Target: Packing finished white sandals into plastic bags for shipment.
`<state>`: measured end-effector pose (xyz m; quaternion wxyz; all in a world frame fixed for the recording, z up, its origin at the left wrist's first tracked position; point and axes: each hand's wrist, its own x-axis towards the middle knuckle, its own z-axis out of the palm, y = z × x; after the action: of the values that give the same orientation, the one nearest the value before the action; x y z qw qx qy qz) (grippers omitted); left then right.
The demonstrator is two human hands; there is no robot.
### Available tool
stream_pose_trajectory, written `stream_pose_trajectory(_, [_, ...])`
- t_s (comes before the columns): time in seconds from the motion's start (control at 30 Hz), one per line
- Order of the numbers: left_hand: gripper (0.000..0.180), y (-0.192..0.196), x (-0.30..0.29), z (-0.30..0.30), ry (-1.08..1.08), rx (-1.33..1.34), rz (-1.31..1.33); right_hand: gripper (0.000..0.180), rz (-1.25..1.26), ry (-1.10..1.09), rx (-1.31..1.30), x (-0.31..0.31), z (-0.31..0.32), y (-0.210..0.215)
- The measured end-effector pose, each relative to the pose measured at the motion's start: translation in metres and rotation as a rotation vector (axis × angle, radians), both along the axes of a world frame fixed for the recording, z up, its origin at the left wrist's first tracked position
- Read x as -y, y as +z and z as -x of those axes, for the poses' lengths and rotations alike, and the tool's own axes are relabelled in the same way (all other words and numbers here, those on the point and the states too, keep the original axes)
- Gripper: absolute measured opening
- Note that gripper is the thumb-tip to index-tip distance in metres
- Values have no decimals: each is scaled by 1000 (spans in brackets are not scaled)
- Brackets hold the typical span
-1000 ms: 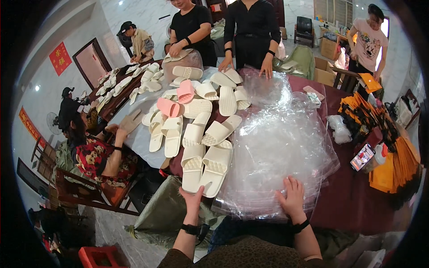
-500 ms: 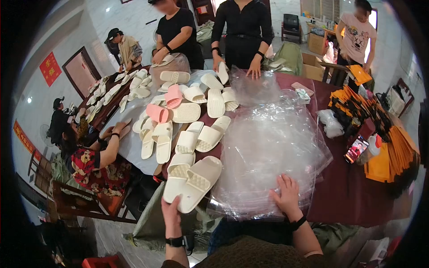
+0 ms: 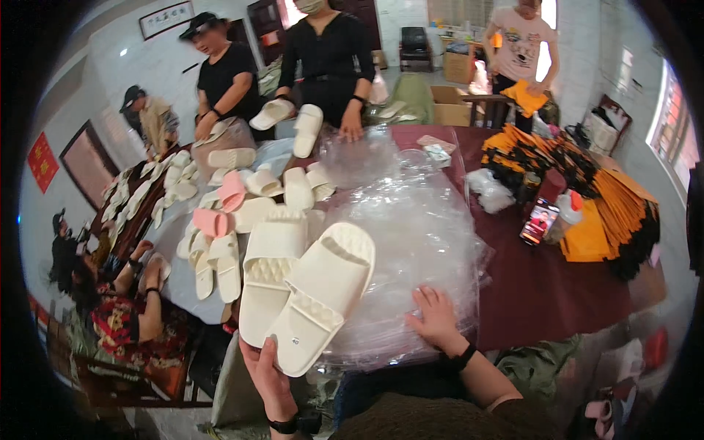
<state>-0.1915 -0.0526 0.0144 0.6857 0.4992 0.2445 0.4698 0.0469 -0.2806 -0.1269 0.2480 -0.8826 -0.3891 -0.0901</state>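
Observation:
A pair of cream slide slippers (image 3: 323,287) is raised over the near left side of the table. My left hand (image 3: 265,374) grips them by the heel ends, thumb on top, one slipper overlapping the other. My right hand (image 3: 438,319) rests with fingers spread on a stack of clear plastic bags (image 3: 414,238) and holds nothing. More cream slippers (image 3: 224,265) and two pink slippers (image 3: 210,221) lie beyond and to the left of the held pair.
Orange and black packets (image 3: 616,209) are piled on the right of the dark red table (image 3: 543,301), near a phone (image 3: 540,221) and a bottle (image 3: 566,214). Across the table, a co-worker in black (image 3: 328,62) holds cream slippers; another person (image 3: 121,315) sits at the left.
My left hand has lifted the slipper pair nearer to me. My right hand stays on the bags. The view has shifted right, and the co-worker opposite now holds slippers up.

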Motion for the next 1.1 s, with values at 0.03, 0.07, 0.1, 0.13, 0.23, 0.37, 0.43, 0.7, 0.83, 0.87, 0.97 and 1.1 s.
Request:
stream_pose_trajectory(0.03, [53,-1,3,-14,-52,37,-6,59,8,7,5,0,0,-2])
stream_pose_trajectory(0.07, [53,1,10,-29,-91,43,-1,59,12,-32,10,-1,1,-2])
stream_pose_trajectory(0.1, [52,5,18,-44,-181,86,48,59,7,-11,5,-4,3,-4])
stream_pose_trajectory(0.13, [52,8,24,-54,-267,129,96,60,-1,15,2,-6,3,-4])
stream_pose_trajectory(0.23, [47,-15,38,-98,-378,102,198,60,-5,32,-28,-3,3,-3])
stream_pose_trajectory(0.37, [45,-64,55,-144,-433,59,395,58,-34,20,-39,0,5,2])
stream_pose_trajectory(0.43, [44,-107,51,-155,-498,-18,430,55,-38,24,-34,2,4,0])
stream_pose_trajectory(0.7, [41,-140,47,-142,-467,-148,260,17,-444,16,-287,65,-27,69])
stream_pose_trajectory(0.83, [47,-127,39,-125,-535,-212,265,25,-444,-452,317,124,-106,126])
stream_pose_trajectory(0.87, [53,-134,36,-124,-529,-210,216,34,-304,-632,458,153,-144,112])
stream_pose_trajectory(0.97, [67,-129,33,-111,-512,-288,96,64,-87,-726,454,188,-191,126])
stream_pose_trajectory(1.1, [85,-98,33,-85,-502,-731,-289,79,199,-816,396,199,-225,117])
